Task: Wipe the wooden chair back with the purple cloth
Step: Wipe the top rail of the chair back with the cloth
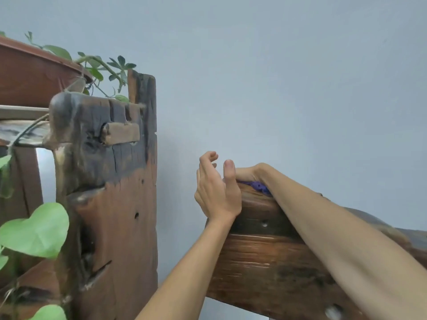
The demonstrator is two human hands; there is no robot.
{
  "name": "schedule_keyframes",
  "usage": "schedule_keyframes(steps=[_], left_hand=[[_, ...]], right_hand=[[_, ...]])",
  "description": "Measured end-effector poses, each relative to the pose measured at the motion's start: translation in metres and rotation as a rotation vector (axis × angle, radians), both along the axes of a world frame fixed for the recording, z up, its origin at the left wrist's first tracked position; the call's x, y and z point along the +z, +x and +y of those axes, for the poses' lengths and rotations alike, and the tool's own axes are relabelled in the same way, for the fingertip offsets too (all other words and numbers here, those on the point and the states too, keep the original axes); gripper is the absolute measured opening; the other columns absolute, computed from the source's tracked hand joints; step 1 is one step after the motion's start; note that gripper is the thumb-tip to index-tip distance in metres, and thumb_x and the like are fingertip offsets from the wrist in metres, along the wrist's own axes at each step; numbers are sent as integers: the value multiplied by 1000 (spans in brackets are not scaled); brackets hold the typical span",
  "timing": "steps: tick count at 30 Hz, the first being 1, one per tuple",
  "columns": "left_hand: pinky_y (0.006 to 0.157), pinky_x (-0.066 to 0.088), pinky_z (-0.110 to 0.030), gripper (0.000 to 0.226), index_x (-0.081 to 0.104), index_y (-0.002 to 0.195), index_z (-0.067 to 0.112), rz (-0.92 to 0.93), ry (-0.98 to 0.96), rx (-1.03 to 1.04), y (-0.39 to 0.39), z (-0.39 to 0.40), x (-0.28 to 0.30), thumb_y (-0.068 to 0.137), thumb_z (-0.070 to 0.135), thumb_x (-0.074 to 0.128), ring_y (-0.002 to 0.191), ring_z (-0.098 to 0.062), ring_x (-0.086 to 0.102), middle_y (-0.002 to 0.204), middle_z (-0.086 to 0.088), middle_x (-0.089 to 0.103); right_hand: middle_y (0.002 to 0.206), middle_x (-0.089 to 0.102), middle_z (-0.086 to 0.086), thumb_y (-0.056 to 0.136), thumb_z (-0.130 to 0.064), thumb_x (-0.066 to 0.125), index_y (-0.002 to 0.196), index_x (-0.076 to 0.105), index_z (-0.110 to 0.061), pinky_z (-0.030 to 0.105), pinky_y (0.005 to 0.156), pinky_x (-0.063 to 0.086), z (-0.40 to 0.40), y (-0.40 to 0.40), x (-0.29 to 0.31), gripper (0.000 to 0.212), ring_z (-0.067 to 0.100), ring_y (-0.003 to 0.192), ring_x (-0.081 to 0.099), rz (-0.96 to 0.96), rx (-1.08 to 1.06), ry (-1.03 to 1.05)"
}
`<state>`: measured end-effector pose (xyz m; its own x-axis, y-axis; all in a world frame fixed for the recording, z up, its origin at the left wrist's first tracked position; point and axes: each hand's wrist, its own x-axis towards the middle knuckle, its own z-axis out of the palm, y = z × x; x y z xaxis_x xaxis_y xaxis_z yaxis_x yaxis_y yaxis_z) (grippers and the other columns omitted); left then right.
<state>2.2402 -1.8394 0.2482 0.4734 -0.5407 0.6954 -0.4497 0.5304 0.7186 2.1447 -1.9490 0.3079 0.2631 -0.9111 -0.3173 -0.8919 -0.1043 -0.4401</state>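
The wooden chair back (265, 262) is a dark, worn plank that fills the lower right. On its top left corner lies the purple cloth (258, 187), mostly hidden; only a small purple fold shows. My right hand (248, 173) presses down on the cloth, its fingers curled over the far side of the rail, with the forearm lying along the top edge. My left hand (217, 188) is held upright at the left end of the chair back, fingers loosely apart and holding nothing, its thumb beside the right hand.
A tall weathered wooden post (111, 192) stands to the left, a gap of wall between it and the chair. Green leaves (37, 229) and a brown planter (30, 72) hang at the far left. A plain grey wall (288, 88) lies behind.
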Motion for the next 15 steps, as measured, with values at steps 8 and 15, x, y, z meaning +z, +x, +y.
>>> schedule_keyframes(steps=[8,15], left_hand=[[66,31,-28,45,63,96,23,110,207,-28,12,-7,-12,103,42,23,96,-19,55,99,5,65],[93,41,-27,40,66,131,29,-154,305,-81,25,-7,-11,103,31,38,121,-22,59,141,3,62]], right_hand=[[143,60,-13,105,-45,46,139,61,-35,31,112,37,72,-27,-17,38,10,131,54,-226,261,-526],[158,38,-27,98,-75,23,150,35,-54,35,118,35,129,-113,-64,57,-2,146,34,39,103,-927]])
